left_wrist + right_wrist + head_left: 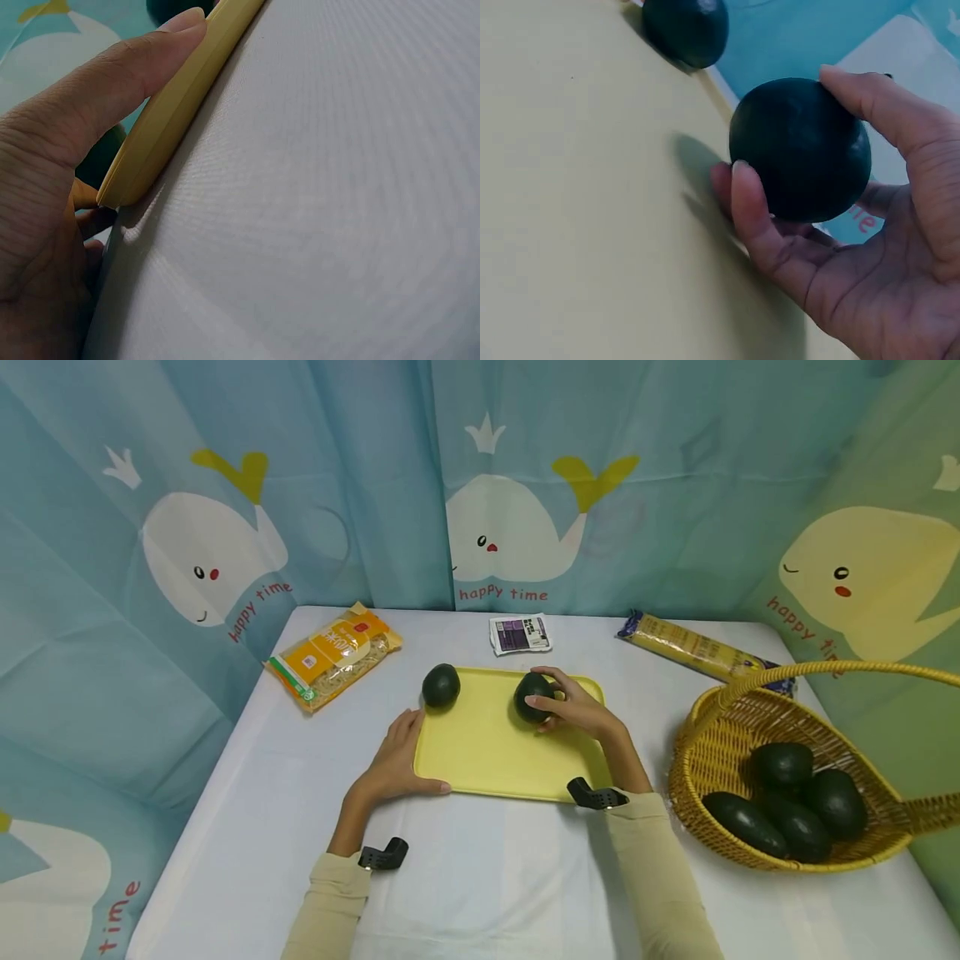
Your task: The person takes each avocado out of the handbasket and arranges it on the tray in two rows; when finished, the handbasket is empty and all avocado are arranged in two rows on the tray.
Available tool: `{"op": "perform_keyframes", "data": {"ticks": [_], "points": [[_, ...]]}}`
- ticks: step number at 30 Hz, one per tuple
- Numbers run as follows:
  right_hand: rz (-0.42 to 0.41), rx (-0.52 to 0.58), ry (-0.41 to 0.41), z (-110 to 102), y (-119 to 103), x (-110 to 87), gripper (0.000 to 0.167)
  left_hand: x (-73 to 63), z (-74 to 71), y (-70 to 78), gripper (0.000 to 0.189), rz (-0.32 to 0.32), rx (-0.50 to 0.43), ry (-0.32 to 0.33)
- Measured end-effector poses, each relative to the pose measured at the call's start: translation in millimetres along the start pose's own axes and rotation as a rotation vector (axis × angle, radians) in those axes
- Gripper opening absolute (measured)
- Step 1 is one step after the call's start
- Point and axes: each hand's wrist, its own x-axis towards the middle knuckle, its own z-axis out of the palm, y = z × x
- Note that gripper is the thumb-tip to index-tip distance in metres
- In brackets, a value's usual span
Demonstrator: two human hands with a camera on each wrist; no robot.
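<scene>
The right hand (581,706) grips a dark green avocado (532,697) over the right part of a yellow tray (487,752). In the right wrist view, thumb and fingers are curled round this avocado (799,150), and its shadow falls on the tray. Another avocado (441,686) sits at the tray's far left corner. The left hand (397,758) holds the tray's near left corner, fingers along the left side and thumb on the front edge. Up close in the left wrist view, the thumb lies against the tray's rim (176,105).
At right stands a wicker basket (686,768) with a tall handle and several avocados (782,766). Behind the tray lie a yellow-orange food packet (337,653), a small white-and-purple sachet (521,634) and a long noodle-like packet (697,647). A whale-print curtain (390,485) encloses the table.
</scene>
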Motion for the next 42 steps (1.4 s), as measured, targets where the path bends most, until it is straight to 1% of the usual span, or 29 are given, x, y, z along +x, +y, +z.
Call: {"op": "perform_keyframes", "data": {"ticks": [2, 7, 11, 13, 14, 16, 17, 18, 20, 22, 25, 30, 33, 37, 39, 42], "points": [[0.009, 0.002, -0.001, 2.7, -0.3, 5.6, 0.070, -0.1, 0.4, -0.5, 0.134, -0.004, 0.002, -0.003], [-0.023, 0.010, -0.006, 7.6, -0.6, 16.8, 0.066, 0.0, -0.4, -0.5, 0.133, 0.009, 0.000, 0.004], [-0.046, 0.046, -0.009, 10.7, 0.3, 21.9, 0.058, -0.3, -1.1, 0.5, 0.133, 0.020, -0.001, 0.003], [-0.041, 0.028, -0.012, 12.3, 0.2, 22.8, 0.059, -0.6, -1.4, 1.3, 0.134, 0.022, -0.006, 0.000], [-0.031, 0.009, -0.011, 13.3, -0.6, 22.7, 0.061, -0.6, -1.4, 1.6, 0.133, 0.020, -0.001, -0.004], [-0.020, -0.064, -0.017, 15.1, -3.5, 22.6, 0.068, -0.5, -1.2, 2.2, 0.134, 0.015, -0.002, -0.007], [-0.018, -0.112, -0.019, 17.1, -9.3, 20.5, 0.070, -0.5, -1.1, 2.5, 0.134, 0.012, -0.003, -0.009], [-0.034, -0.177, -0.013, 17.9, -11.0, 21.4, 0.074, -0.3, -0.6, 2.2, 0.134, 0.011, -0.003, -0.009], [-0.090, -0.349, 0.016, 20.1, -14.4, 24.3, 0.079, -0.2, -0.1, 1.7, 0.133, 0.006, 0.002, -0.010], [-0.135, -0.506, 0.063, 23.0, -17.6, 27.2, 0.081, -0.3, -0.1, 1.2, 0.133, 0.008, -0.001, -0.006], [-0.173, -0.705, 0.157, 27.4, -19.4, 32.1, 0.080, 0.0, 0.0, 0.0, 0.133, 0.010, 0.005, -0.003], [-0.195, -0.794, 0.262, 33.6, -29.6, 36.3, 0.071, 1.1, 0.3, -1.8, 0.134, 0.006, 0.012, -0.003], [-0.203, -0.785, 0.284, 34.0, -31.5, 39.5, 0.067, 1.9, 0.6, -2.5, 0.134, 0.007, 0.010, -0.001], [-0.196, -0.798, 0.269, 33.0, -31.3, 38.9, 0.066, 1.9, 0.3, -1.4, 0.134, 0.004, 0.008, 0.002], [-0.192, -0.815, 0.242, 32.6, -31.0, 36.3, 0.064, 1.5, -0.1, -0.6, 0.135, 0.000, 0.004, 0.001], [-0.193, -0.806, 0.189, 31.3, -30.2, 31.8, 0.060, 1.0, -0.7, 0.7, 0.135, -0.001, 0.002, -0.002]]}}
